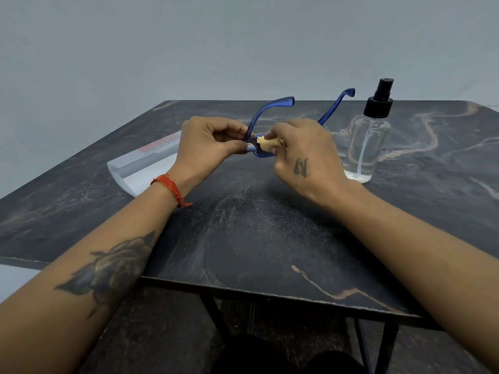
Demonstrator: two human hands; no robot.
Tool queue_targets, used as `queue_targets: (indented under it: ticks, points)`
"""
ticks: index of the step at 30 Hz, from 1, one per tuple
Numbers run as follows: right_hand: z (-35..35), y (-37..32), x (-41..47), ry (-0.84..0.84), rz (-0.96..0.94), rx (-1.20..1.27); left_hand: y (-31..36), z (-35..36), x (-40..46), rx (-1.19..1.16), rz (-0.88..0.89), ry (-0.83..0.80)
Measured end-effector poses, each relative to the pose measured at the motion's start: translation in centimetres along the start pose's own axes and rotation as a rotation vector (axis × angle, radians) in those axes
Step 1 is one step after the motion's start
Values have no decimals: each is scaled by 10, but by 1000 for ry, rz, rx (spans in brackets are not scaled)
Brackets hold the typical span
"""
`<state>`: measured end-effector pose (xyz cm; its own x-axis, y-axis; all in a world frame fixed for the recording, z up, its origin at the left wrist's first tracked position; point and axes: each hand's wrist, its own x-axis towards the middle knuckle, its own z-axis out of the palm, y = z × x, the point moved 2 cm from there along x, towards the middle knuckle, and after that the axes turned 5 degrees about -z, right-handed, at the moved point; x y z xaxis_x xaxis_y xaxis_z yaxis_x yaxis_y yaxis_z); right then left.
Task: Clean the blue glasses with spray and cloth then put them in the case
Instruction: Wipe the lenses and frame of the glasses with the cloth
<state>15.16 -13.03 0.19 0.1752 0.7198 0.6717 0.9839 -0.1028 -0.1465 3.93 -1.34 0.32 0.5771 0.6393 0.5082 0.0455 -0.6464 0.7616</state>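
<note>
The blue glasses [266,110] are held above the middle of the dark marble table [270,225], arms unfolded and pointing away from me. My left hand [208,144] pinches the frame's left corner. My right hand [305,152] pinches a small tan cloth [270,143] against the left lens; most of the cloth and the right lens are hidden behind its fingers. A clear spray bottle [368,141] with a black pump stands upright just right of my right hand. The white glasses case [140,163] lies open on the table to the left, partly behind my left wrist.
The table's near edge [270,291] runs below my forearms, with black metal legs beneath it. A plain grey wall stands behind the table. A red thread band circles my left wrist.
</note>
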Motion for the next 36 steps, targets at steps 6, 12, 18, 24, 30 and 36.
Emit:
queue_targets:
  ticks: [6, 12, 18, 24, 30, 36]
  points:
    - [4, 1, 1, 49, -43, 69, 1, 0, 0, -34, -9, 3]
    - [4, -2, 2, 0, -76, 141, 1, 0, -1, -18, 4, 1]
    - [0, -2, 0, -8, -27, 51, -1, 0, 0, -11, -13, 16]
    - [5, 2, 2, 15, -24, 21, -1, 0, 0, -4, -6, 11]
    - [10, 0, 3, 53, -79, 118, 0, 0, -1, -17, -3, 11]
    - [5, 0, 3, 18, -75, 150, -2, -1, 0, 7, -20, 26]
